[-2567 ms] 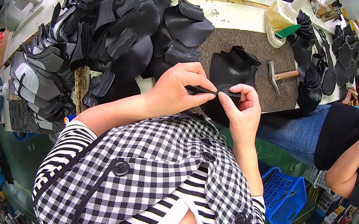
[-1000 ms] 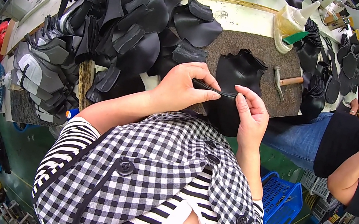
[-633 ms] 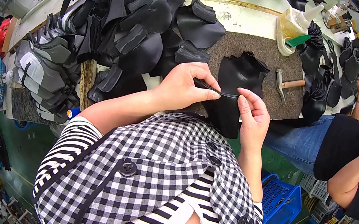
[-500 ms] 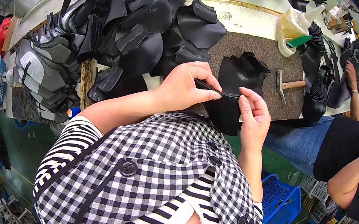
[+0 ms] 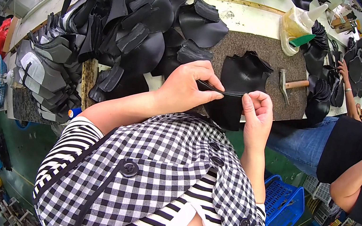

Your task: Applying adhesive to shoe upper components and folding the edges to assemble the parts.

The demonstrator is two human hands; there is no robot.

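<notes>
Between my two hands stretches the folded edge of a black leather piece (image 5: 225, 113), whose lower part hangs at the table's front edge. My left hand (image 5: 191, 82) pinches this edge between thumb and fingers. At the edge's other end my right hand (image 5: 259, 110) is closed on it too, thumb against forefinger. Just beyond lies a small stack of black leather pieces (image 5: 247, 74) on a brown rough mat (image 5: 245, 42). A hammer (image 5: 291, 85) with a wooden handle rests to the right of that stack.
Heaps of black leather pieces (image 5: 141, 51) cover the table at left, with grey-backed pieces (image 5: 43, 75) beside them. A glue bottle (image 5: 295, 29) with a green-handled tool stands behind the mat. At right, a co-worker (image 5: 348, 145) reaches over more pieces; a blue basket (image 5: 283, 209) is below.
My right hand has shifted very slightly along the folded edge, and the hanging leather sits a little higher. The co-worker's reaching hand has moved left.
</notes>
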